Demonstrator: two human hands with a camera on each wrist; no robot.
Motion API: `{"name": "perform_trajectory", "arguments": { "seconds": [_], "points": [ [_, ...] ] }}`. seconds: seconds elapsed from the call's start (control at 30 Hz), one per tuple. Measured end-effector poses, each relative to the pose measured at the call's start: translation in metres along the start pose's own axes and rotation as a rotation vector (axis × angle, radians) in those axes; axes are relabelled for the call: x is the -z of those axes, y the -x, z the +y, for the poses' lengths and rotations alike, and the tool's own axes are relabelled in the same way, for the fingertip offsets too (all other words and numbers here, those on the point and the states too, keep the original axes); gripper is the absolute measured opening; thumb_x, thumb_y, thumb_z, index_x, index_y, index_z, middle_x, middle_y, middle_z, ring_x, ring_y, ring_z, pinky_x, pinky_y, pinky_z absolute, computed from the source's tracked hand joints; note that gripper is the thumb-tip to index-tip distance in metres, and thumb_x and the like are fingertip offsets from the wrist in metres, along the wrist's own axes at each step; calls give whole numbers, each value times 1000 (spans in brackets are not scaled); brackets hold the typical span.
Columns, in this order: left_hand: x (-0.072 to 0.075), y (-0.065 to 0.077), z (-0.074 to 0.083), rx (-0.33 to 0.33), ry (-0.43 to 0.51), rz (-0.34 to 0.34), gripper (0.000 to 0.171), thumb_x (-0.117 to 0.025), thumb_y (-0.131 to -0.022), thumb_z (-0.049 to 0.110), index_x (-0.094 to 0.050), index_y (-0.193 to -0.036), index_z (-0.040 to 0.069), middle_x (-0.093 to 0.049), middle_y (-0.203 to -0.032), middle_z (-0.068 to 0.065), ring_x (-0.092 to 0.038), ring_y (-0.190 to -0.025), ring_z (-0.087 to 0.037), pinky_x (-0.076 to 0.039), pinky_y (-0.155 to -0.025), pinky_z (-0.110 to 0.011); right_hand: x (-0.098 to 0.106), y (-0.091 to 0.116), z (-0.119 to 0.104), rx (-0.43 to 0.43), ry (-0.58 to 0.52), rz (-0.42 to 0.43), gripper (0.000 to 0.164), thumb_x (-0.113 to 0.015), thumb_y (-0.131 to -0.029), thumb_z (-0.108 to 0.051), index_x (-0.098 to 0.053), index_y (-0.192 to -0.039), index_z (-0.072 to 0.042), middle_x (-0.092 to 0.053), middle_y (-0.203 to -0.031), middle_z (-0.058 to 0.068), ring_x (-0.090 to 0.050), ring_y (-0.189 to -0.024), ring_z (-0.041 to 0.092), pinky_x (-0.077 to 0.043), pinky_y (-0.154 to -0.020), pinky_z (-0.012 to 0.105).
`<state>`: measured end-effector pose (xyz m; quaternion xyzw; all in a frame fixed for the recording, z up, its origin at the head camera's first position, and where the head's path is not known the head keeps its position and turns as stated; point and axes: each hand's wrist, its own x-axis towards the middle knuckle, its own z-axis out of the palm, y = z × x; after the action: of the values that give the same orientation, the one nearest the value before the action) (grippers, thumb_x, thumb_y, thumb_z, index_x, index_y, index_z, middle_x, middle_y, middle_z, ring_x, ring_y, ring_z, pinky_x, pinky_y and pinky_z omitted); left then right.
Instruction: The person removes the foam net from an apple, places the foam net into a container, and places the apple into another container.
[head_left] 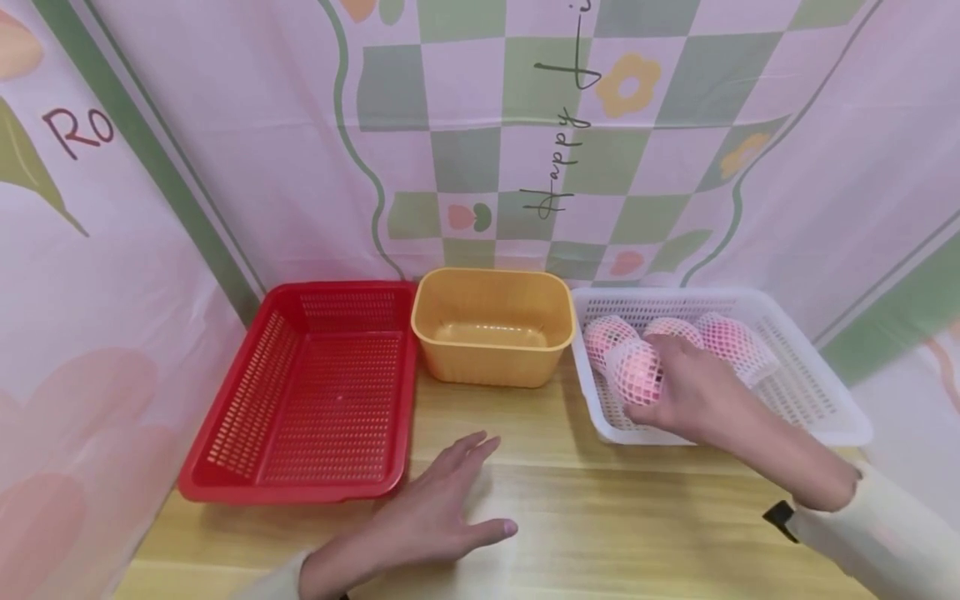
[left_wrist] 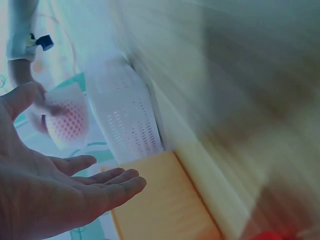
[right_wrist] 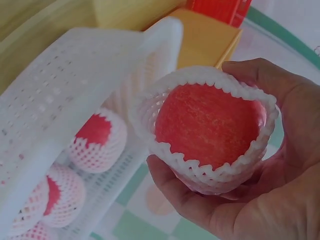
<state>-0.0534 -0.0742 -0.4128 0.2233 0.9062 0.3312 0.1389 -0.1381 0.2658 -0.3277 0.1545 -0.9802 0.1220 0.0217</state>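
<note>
My right hand point(head_left: 693, 387) grips a red apple point(right_wrist: 210, 125) in a white foam net, thumb and fingers wrapped round its sides. In the head view this apple point(head_left: 637, 375) is over the white basket point(head_left: 832, 408), near its left wall. Several more netted apples point(head_left: 731, 342) lie in that basket, partly hidden by the hand. My left hand point(head_left: 431, 508) is over the wooden table in front of the red basket and the yellow bin, with fingers spread and nothing in it. The left wrist view shows its palm point(left_wrist: 50, 195) with the fingers extended.
A red basket point(head_left: 408, 400) stands on the left, with nothing visible inside. Between it and the white basket is a yellow bin point(head_left: 495, 362), also with nothing visible inside. All three stand on the wooden table point(head_left: 600, 517), against a patterned cloth point(head_left: 465, 158).
</note>
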Motion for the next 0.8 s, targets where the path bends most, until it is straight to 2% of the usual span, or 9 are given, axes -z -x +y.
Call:
{"name": "perform_trajectory", "arguments": {
  "seconds": [0.17,0.3,0.4,0.5,0.63,0.8],
  "points": [
    [-6,-1,-2,1,37,6,95,-70,-92,66,-31,-168,24,-32,-172,-8,-36,-155,-31,-42,-117,-61,0,11,-14,69,-10,32,95,-96,-66,-39,-55,-134,12,-68,-116,33,-69,-98,50,-58,-80,66],
    [-8,-2,-3,13,77,3,93,-69,-93,65,-31,-167,24,-32,-171,-7,-39,-153,-32,-42,-117,-61,-3,21,-25,117,-42,50,83,-97,-64,-33,-59,-127,5,-69,-110,24,-71,-90,43,-61,-75,59],
    [-10,-3,-4,12,100,9,93,-70,-93,63,-32,-167,23,-33,-170,-7,-44,-149,-34,-44,-115,-61,-7,28,-30,147,-62,57,86,-98,-62,-31,-58,-130,4,-68,-114,24,-71,-91,41,-62,-77,56],
    [-12,-3,-6,14,122,17,91,-71,-93,62,-32,-166,23,-34,-170,-6,-47,-147,-33,-45,-113,-60,-13,35,-34,178,-79,64,93,-99,-61,-29,-56,-136,4,-67,-126,28,-70,-102,44,-61,-84,58],
    [-15,-5,-9,8,157,28,88,-71,-94,59,-35,-165,23,-37,-168,-4,-49,-145,-31,-46,-114,-58,-22,45,-39,213,-86,68,97,-99,-59,-29,-56,-139,5,-67,-128,28,-70,-105,44,-61,-87,58],
    [-18,-7,-12,-8,184,48,84,-73,-94,57,-38,-163,23,-41,-165,-3,-51,-143,-30,-46,-113,-58,-34,57,-45,250,-98,70,96,-100,-57,-31,-58,-138,2,-69,-126,17,-72,-101,31,-63,-83,47]
  ]
}}
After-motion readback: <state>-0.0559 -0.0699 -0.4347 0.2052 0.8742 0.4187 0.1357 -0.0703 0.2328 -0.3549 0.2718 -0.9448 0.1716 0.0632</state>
